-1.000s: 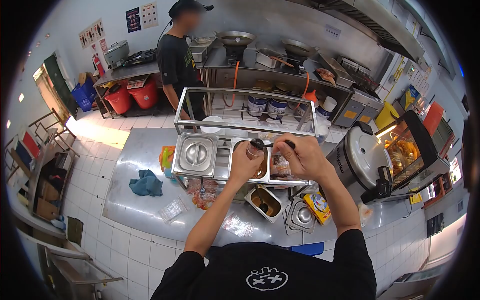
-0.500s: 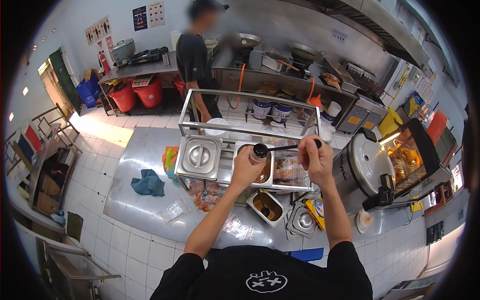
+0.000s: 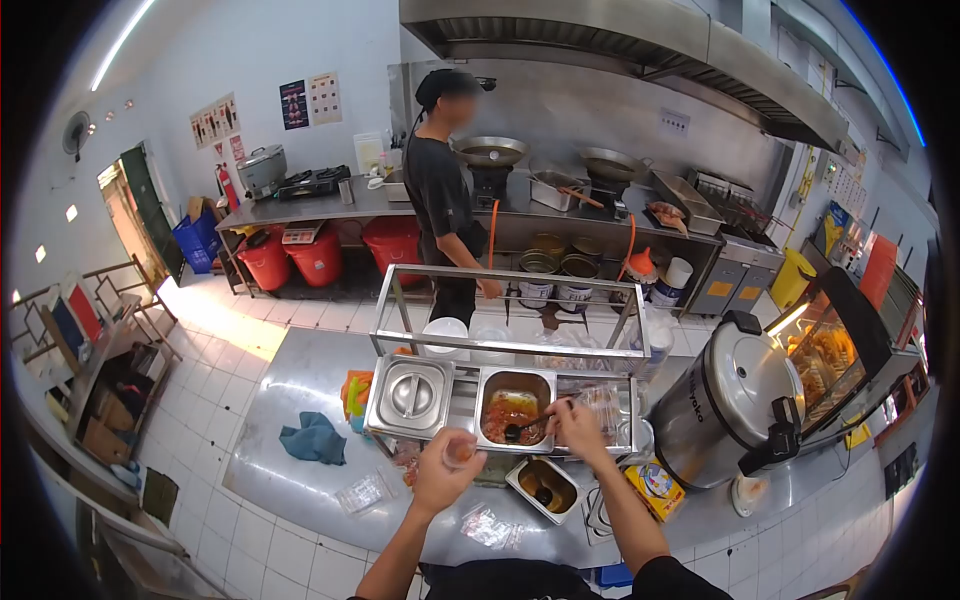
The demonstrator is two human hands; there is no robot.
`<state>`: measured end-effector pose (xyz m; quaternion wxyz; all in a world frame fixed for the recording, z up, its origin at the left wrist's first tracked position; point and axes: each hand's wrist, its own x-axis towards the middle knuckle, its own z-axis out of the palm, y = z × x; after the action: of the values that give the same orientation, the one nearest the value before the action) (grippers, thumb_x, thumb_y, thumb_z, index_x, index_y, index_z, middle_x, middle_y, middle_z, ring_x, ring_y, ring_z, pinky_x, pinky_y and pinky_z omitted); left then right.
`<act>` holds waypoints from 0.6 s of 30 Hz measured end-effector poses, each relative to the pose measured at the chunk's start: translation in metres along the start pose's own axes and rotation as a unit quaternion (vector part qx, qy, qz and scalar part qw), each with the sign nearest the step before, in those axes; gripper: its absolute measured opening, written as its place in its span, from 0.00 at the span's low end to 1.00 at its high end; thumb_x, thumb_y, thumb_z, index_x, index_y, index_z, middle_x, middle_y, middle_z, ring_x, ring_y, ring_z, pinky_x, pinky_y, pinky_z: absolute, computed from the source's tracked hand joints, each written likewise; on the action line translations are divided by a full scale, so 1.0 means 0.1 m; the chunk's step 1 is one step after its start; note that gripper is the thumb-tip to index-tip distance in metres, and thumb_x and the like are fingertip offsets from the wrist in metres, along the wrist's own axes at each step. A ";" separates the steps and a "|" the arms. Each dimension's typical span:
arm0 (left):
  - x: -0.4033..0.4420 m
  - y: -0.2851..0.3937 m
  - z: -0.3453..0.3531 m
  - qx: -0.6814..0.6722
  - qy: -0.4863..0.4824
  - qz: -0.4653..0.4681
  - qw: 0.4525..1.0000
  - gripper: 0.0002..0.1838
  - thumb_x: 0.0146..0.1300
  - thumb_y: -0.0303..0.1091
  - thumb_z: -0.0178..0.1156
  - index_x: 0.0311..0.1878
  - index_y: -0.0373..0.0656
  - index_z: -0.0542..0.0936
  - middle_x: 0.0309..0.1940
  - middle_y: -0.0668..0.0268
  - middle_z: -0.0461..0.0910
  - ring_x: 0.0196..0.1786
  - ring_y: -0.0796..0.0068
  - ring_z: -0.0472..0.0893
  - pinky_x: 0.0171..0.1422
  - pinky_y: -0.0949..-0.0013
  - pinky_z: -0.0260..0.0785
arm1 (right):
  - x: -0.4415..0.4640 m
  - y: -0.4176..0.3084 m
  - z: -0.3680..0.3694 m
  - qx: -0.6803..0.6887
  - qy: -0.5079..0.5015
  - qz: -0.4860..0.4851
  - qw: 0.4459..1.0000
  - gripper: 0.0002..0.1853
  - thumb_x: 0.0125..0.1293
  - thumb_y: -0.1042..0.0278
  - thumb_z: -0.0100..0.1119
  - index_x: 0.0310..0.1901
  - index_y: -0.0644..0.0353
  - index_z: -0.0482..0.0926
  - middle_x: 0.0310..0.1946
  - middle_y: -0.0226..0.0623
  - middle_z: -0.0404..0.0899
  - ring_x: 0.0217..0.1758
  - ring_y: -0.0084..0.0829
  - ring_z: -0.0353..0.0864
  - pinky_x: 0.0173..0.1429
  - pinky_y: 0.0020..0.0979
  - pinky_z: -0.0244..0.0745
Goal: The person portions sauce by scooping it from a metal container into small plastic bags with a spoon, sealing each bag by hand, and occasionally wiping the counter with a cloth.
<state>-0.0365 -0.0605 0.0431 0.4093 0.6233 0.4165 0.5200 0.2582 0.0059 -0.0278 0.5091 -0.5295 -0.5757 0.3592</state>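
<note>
My left hand (image 3: 440, 482) is closed around a small clear plastic cup (image 3: 460, 455) with some reddish content, held in front of the metal rack. In my right hand (image 3: 580, 436) is the handle of a black ladle (image 3: 514, 432). Its bowl rests in the red, oily sauce (image 3: 513, 405) of a steel food pan (image 3: 549, 385). Left of that pan sits a lidded steel pan (image 3: 408, 393). Nearer to me on the table, a smaller steel pan (image 3: 569, 494) holds brownish liquid and another dark ladle.
The steel table (image 3: 280, 380) bears a blue cloth (image 3: 313, 440), plastic packets (image 3: 490, 527) and a yellow box (image 3: 655, 490). A large rice cooker (image 3: 712, 400) stands right, beside a lit glass display case (image 3: 815, 350). Across the rack, a co-worker (image 3: 437, 190) stands by the stove counter.
My right hand has lowered the ladle from above the cup into the sauce pan. My left hand has moved the cup left and closer to me. The view has tilted up.
</note>
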 end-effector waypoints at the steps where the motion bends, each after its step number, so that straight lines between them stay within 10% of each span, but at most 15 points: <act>1: -0.07 -0.01 -0.04 0.001 -0.005 0.001 1.000 0.14 0.59 0.27 0.72 0.47 0.39 0.80 0.42 0.65 0.81 0.46 0.75 0.80 0.54 0.71 0.73 | -0.10 -0.17 0.07 0.032 -0.036 0.042 0.998 0.17 0.83 0.57 0.47 0.52 0.63 0.78 0.21 0.33 0.81 0.13 0.19 0.71 0.19 0.24 0.64; 5: -0.32 0.10 -0.15 0.012 -0.008 0.008 1.000 0.15 0.58 0.25 0.72 0.47 0.40 0.80 0.44 0.65 0.81 0.47 0.76 0.80 0.54 0.70 0.72 | -0.33 -0.21 -0.03 0.070 -0.002 0.114 0.991 0.20 0.82 0.57 0.50 0.62 0.66 0.72 0.24 0.35 0.84 0.13 0.20 0.71 0.20 0.25 0.65; 9: -0.45 0.06 -0.11 0.058 0.010 0.017 0.998 0.17 0.56 0.26 0.74 0.48 0.40 0.80 0.45 0.62 0.80 0.49 0.72 0.80 0.56 0.67 0.72 | -0.82 -0.50 -0.28 -0.274 0.157 0.038 0.948 0.22 0.75 0.60 0.61 0.62 0.64 0.70 0.25 0.31 0.83 0.17 0.19 0.74 0.23 0.23 0.66; 14: -0.53 -0.17 0.29 0.058 -0.011 0.038 0.998 0.20 0.56 0.29 0.75 0.51 0.38 0.79 0.44 0.59 0.80 0.46 0.66 0.82 0.52 0.66 0.74 | -1.39 -0.89 0.02 0.005 -0.083 0.070 0.994 0.16 0.66 0.67 0.71 0.51 0.60 0.78 0.32 0.29 0.81 0.28 0.18 0.79 0.32 0.23 0.71; 18: -0.65 -0.26 0.59 0.062 -0.009 -0.003 0.998 0.28 0.57 0.31 0.74 0.59 0.38 0.74 0.46 0.53 0.79 0.49 0.56 0.82 0.53 0.61 0.75 | -1.60 -0.93 0.43 -0.010 -0.076 -0.018 0.997 0.14 0.63 0.71 0.73 0.48 0.59 0.80 0.39 0.29 0.77 0.28 0.15 0.75 0.31 0.20 0.68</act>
<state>0.0119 -0.1188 -0.0085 0.3754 0.6511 0.4462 0.4858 0.1815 -0.1615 0.0185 0.4648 -0.4955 -0.6256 0.3835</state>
